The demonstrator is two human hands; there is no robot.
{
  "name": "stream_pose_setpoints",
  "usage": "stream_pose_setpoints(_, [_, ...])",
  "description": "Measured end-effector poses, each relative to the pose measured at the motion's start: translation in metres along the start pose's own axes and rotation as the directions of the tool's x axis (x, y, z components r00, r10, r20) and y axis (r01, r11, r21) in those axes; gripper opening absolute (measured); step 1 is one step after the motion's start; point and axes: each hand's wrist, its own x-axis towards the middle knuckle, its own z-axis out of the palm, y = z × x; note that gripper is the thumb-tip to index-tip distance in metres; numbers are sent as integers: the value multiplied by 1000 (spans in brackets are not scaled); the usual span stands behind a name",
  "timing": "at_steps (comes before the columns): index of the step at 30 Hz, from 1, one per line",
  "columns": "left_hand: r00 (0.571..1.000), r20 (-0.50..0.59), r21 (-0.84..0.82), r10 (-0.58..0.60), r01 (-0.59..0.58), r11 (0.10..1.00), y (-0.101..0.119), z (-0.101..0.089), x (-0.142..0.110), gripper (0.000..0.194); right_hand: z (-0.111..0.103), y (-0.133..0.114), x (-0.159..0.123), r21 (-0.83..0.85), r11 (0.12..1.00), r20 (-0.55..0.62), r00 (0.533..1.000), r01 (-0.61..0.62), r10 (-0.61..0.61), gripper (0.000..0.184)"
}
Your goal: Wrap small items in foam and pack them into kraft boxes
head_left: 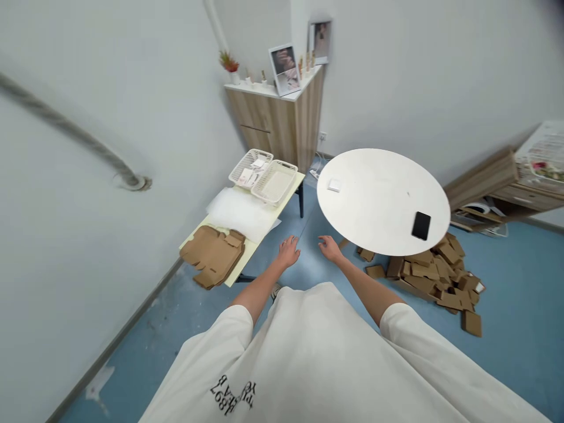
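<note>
My left hand [289,252] hovers over the blue floor, just right of a narrow pale-yellow table [244,263], its fingers loosely spread and holding nothing. Level with it, my right hand [329,248] is apart from the white round table [374,170], near its lower left rim; its fingers stretch inward and nothing is in them. Flattened brown cardboard boxes [214,249] lie at the near end of the narrow table. Behind them is a white foam sheet [242,210]. Two white baskets stand at the far end: one basket [241,167] holds small white packets, the other basket [274,181] shows its bare bottom.
A black tablet-like device [421,225] and a small white square item [333,185] lie on the round table. Small brown boxes [434,273] are heaped on the floor at right. A wooden cabinet [282,123] fills the corner; a low shelf unit [506,188] stands far right.
</note>
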Motion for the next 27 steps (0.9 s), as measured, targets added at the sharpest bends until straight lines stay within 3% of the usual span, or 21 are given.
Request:
stream_pose_setpoints(5, [986,-74,-22,-148,147,989,-87,-5,-50,57,69,-71,23,-7,996,98,991,93,-92,38])
stream_pose_setpoints(10, [935,-140,-8,-326,328,945,-179,-18,-100,47,139,-150,31,14,989,193,970,147,-147,38])
stream_pose_setpoints(15, [883,-39,9,-468,468,884,-254,-32,-132,46,190,-201,34,15,981,235,953,192,-190,40])
stream_pose_setpoints(21, [880,113,29,-461,461,887,-292,-32,-140,41,219,-229,36,-56,977,282,942,206,-182,40])
stream_pose_setpoints(27, [916,100,28,-389,389,921,-300,-36,-143,24,233,-244,39,-91,976,331,930,198,-158,39])
